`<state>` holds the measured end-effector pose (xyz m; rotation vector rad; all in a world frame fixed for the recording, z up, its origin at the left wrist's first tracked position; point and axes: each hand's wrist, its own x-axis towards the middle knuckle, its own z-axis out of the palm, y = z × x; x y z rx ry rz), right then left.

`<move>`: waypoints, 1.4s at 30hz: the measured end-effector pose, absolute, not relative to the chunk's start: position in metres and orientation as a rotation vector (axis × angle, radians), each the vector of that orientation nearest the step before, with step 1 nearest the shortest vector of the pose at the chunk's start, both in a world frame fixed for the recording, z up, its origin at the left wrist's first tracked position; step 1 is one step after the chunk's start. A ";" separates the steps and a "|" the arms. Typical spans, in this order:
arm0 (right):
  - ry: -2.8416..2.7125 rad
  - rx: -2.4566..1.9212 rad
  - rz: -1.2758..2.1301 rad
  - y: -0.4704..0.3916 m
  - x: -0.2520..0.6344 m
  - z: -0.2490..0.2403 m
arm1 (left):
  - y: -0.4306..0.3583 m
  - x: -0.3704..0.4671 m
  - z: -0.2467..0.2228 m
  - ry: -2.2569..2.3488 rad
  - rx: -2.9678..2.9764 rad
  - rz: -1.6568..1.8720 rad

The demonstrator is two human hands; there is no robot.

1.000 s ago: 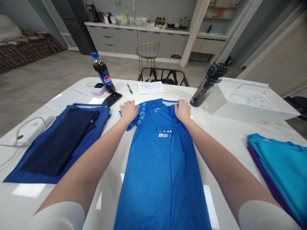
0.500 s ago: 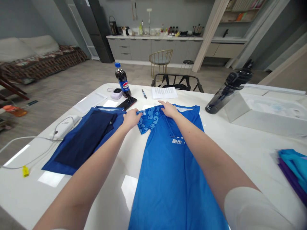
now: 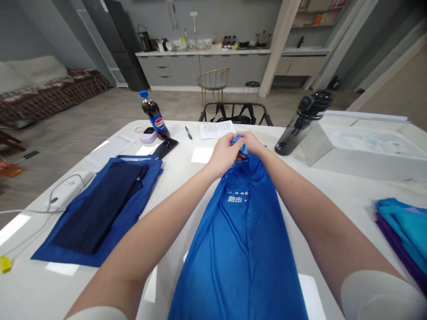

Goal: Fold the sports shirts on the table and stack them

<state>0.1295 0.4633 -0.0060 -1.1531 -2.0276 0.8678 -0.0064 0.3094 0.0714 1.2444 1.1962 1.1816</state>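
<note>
My left hand [image 3: 224, 153] and right hand [image 3: 251, 142] pinch a long bright-blue cloth shirt [image 3: 242, 249] — top gathered, body seemingly yet unfolded.

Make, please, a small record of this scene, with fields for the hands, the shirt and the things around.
Left hand: gripping the blue shirt at its top end
Right hand: gripping it beside the left
Shirt state: bunched between the hands, wrinkled below, white print visible
Left side: navy garment on a blue garment
Right side: teal garment over a purple garment
Beyond: pen, printed sheet
</note>
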 end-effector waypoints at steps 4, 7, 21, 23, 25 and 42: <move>-1.758 -1.339 0.915 0.463 0.196 -0.021 | 0.327 0.041 0.039 1.231 1.297 1.055; -1.600 -1.551 0.796 0.439 0.236 -0.037 | 0.342 0.032 0.004 1.483 1.681 0.988; -1.820 -1.669 0.576 0.348 0.239 -0.049 | 0.407 -0.007 -0.047 2.026 2.334 0.328; -1.682 -1.622 0.690 0.350 0.239 -0.045 | 0.409 -0.007 -0.047 2.074 2.282 0.430; -1.558 -1.638 0.710 0.355 0.240 -0.042 | 0.410 -0.008 -0.046 2.125 2.227 0.535; -2.216 -1.593 0.199 0.246 0.204 -0.039 | 0.278 -0.005 -0.045 1.420 2.582 0.325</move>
